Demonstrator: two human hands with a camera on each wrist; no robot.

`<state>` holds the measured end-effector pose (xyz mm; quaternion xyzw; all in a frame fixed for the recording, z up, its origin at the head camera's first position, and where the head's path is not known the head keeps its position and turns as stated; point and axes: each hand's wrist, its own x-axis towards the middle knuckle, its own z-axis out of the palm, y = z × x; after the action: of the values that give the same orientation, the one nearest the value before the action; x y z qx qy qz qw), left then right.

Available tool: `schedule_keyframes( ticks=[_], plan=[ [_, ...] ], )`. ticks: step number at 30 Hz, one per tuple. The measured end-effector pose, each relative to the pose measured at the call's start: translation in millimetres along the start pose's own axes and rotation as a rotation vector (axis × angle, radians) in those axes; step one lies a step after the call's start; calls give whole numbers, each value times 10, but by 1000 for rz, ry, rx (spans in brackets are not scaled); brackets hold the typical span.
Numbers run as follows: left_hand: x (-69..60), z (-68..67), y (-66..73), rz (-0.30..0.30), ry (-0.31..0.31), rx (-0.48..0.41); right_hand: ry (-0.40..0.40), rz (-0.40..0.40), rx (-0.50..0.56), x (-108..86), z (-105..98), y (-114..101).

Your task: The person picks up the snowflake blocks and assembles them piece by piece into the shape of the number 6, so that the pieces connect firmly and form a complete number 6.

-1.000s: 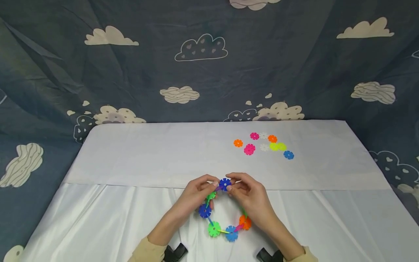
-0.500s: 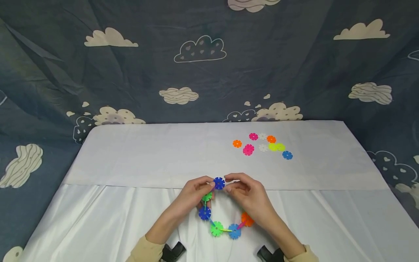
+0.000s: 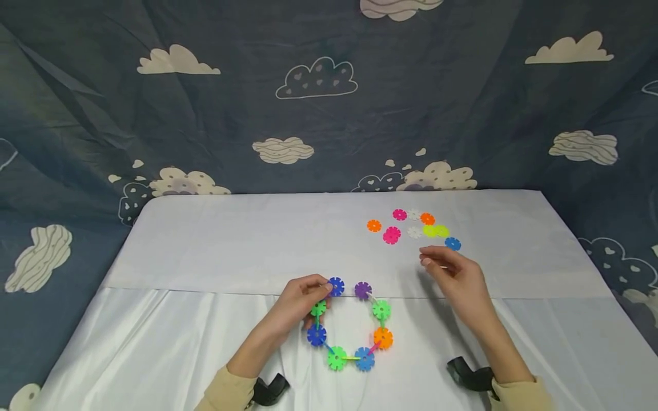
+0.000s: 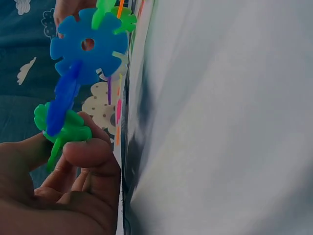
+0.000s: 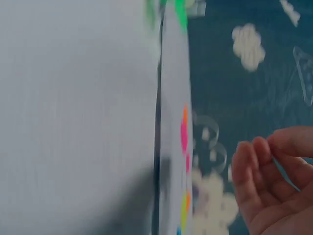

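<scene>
Interlocking snowflake discs form a linked chain (image 3: 336, 358), curved into a ring with a gap at the top. A dark blue disc (image 3: 337, 286) ends it on the left, and a purple disc (image 3: 362, 290) on the right. My left hand (image 3: 295, 305) holds the chain's left side by that dark blue end. In the left wrist view, thumb and fingers pinch a green disc (image 4: 73, 131), with a large blue disc (image 4: 73, 44) beyond. Apart from the chain, my right hand (image 3: 462, 288) hovers over the table, fingers loosely bent and holding nothing.
Loose discs lie farther back on the white table (image 3: 231, 240): pink (image 3: 392, 235), orange (image 3: 374, 226), white (image 3: 414, 233), yellow (image 3: 436, 230) and blue (image 3: 453, 244). The blue one is closest to my right fingertips. Behind the table hangs a dark cloud-patterned cloth (image 3: 329, 125).
My right hand has let go of the chain and moved right and away, toward the loose discs. The left hand has shifted slightly left with the dark blue end, and a gap shows beside the purple disc.
</scene>
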<state>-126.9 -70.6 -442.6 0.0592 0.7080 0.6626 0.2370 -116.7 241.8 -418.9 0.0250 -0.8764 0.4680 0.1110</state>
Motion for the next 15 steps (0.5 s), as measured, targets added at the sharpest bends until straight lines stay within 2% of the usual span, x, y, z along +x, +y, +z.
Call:
schedule_keyframes(
  ticks=[4, 8, 12, 15],
  plan=[
    [9, -11, -19, 9, -17, -2, -1, 49, -185, 131, -281, 199],
    [5, -15, -25, 7, -39, 1, -91, 154, -345, 284, -477, 401],
    [1, -17, -18, 7, -41, 14, -226, 217, -427, 438, -557, 629],
    [-1, -18, -8, 11, -38, 23, -283, 203, -436, 519, -585, 757]
  ],
)
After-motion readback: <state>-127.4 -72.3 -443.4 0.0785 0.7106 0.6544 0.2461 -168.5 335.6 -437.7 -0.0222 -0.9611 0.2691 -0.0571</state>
